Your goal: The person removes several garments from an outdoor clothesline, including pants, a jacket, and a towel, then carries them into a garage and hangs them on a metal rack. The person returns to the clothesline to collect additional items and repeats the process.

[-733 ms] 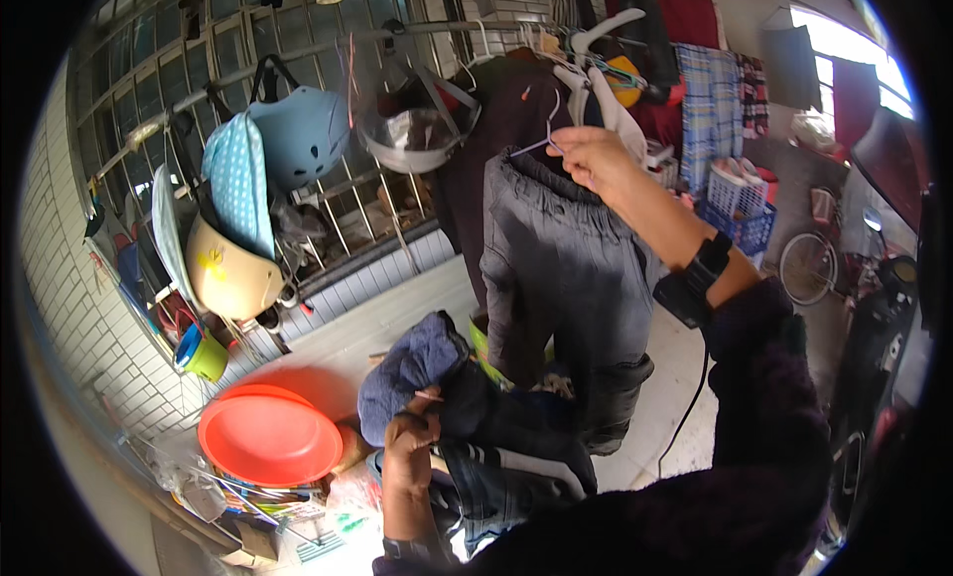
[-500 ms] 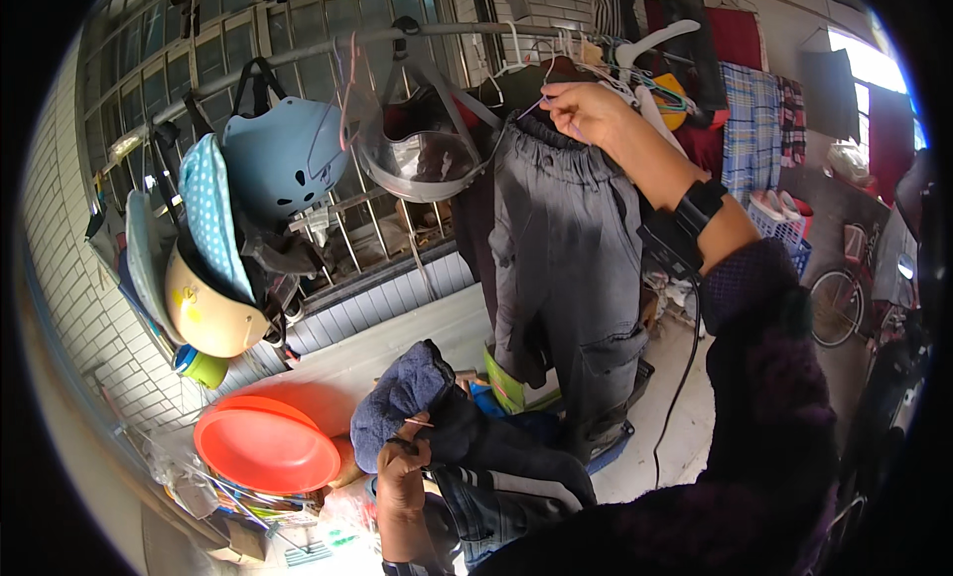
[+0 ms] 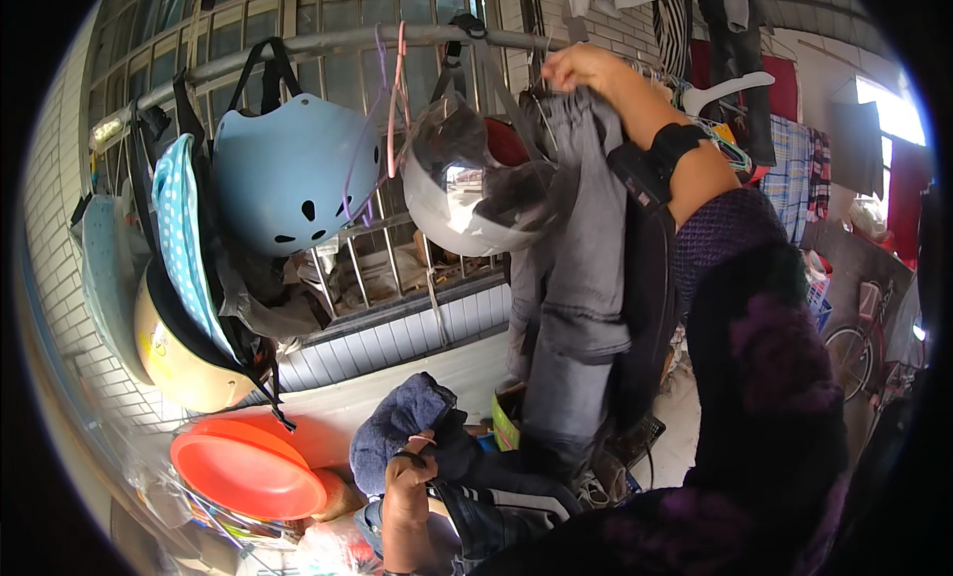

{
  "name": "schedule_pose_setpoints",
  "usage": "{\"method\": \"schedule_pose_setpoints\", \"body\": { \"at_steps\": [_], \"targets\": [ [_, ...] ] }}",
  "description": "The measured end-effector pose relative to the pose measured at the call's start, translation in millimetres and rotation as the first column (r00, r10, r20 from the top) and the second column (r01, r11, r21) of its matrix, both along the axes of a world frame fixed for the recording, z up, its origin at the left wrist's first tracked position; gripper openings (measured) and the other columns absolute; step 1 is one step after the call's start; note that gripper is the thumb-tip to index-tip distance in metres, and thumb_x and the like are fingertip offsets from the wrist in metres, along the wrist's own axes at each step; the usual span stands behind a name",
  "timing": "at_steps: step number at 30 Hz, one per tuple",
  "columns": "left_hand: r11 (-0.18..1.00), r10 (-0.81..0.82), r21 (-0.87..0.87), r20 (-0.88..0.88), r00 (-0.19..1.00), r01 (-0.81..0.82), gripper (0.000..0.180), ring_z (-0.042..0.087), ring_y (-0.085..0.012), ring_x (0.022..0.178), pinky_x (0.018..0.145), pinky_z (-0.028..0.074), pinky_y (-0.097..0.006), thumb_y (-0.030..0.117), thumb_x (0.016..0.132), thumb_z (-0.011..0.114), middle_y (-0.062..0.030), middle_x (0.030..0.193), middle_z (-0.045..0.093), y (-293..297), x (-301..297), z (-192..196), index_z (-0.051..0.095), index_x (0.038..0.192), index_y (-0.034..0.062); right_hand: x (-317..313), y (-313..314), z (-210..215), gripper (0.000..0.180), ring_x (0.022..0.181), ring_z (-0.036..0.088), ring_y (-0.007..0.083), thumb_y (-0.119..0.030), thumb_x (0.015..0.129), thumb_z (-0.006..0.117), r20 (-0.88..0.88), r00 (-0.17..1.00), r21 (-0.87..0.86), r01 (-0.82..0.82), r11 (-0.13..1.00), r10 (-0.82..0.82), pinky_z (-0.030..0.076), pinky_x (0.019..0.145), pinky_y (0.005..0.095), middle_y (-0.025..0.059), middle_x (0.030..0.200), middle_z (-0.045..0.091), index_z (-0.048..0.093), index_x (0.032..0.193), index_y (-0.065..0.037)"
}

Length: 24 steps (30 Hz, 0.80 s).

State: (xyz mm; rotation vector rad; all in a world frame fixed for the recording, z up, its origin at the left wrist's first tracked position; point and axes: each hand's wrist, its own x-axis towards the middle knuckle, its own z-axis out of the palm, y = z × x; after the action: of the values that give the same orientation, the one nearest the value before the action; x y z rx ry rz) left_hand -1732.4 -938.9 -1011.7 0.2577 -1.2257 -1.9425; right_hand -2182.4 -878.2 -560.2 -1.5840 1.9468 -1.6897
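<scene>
The right hand [image 3: 581, 70] is pinching a thin hanger [image 3: 543, 109] — the grey trousers [image 3: 581, 278] are dangling directly beneath that hand. Well below, the left hand [image 3: 408, 487] is clutching dark clothes [image 3: 506, 511], with a blue-grey cloth [image 3: 397, 427] bunching up just beyond it.

We've got three helmets: a blue helmet [image 3: 283, 169] at 10 o'clock, a visored helmet [image 3: 472, 194] at 12, and a cream helmet [image 3: 177, 353] around 8:30. Two hands: right hand [image 3: 578, 68] at 1, left hand [image 3: 407, 489] between 6 and 7. We also spot one pink hanger [image 3: 393, 139] at 11, one chunky white hanger [image 3: 733, 87] at 2, one bike [image 3: 862, 340] just past 3, at least one red basin [image 3: 243, 467] near 8.
</scene>
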Motion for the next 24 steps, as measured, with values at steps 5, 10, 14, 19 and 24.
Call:
{"method": "schedule_pose_setpoints", "body": {
  "at_steps": [5,10,14,19,24],
  "targets": [
    [0.998,0.046,-0.038,0.037,0.998,-0.044,0.031,0.048,-0.0166,0.086,0.082,0.034,-0.026,0.011,0.059,0.058,-0.0124,0.105,0.055,5.8,-10.5,-2.3,0.063,0.083,-0.0082,31.8,3.5,-28.3,0.024,0.082,0.061,0.0216,0.013,0.077,0.050,-0.223,0.936,0.038,0.286,0.958,-0.271,0.049,0.059,0.0305,0.0133,0.096,0.060,0.057,0.099,0.007],
    [0.986,-0.039,-0.161,0.026,0.999,0.043,0.020,0.045,-0.0211,0.101,0.089,0.031,-0.027,0.012,0.062,0.058,-0.0125,0.103,0.051,0.3,-30.5,17.6,0.058,0.070,-0.0052,102.5,0.9,-21.5,0.089,0.124,0.043,0.0304,-0.034,0.076,0.073,-0.377,0.911,0.091,0.218,0.972,-0.170,0.041,0.098,0.0399,0.0246,0.135,0.040,0.024,0.141,0.004],
    [0.990,-0.116,-0.065,0.102,0.988,0.123,0.020,0.045,-0.0224,0.108,0.093,0.030,-0.028,0.009,0.063,0.057,-0.0130,0.105,0.052,-8.6,-31.0,35.6,0.058,0.075,-0.0070,135.5,-68.1,-31.6,0.114,0.122,0.044,0.0345,-0.028,0.060,0.085,-0.256,0.955,0.140,0.193,0.971,-0.153,0.041,0.096,0.0401,0.0242,0.133,0.043,0.012,0.143,0.002],
    [0.988,-0.019,-0.152,0.065,0.998,0.028,0.027,0.044,-0.0218,0.101,0.092,0.029,-0.027,0.009,0.064,0.055,-0.0137,0.105,0.052,-10.1,-10.8,35.0,0.058,0.083,-0.0101,167.1,-120.8,-39.1,0.085,0.109,0.053,0.0312,0.002,0.057,0.070,-0.438,0.897,-0.050,0.048,0.998,-0.065,0.043,0.090,0.0336,0.0202,0.115,0.055,0.035,0.134,0.001],
    [0.967,0.086,-0.240,0.009,0.996,-0.082,0.039,0.046,-0.0149,0.079,0.084,0.032,-0.026,0.010,0.063,0.056,-0.0101,0.091,0.054,-23.1,6.7,35.5,0.060,0.092,-0.0154,290.8,-162.7,-15.4,0.076,0.120,0.048,0.0254,0.015,0.062,0.054,-0.400,0.815,0.034,-0.444,0.895,0.419,0.040,0.096,0.0314,0.0148,0.130,0.048,0.041,0.134,-0.003]
  ]
}}
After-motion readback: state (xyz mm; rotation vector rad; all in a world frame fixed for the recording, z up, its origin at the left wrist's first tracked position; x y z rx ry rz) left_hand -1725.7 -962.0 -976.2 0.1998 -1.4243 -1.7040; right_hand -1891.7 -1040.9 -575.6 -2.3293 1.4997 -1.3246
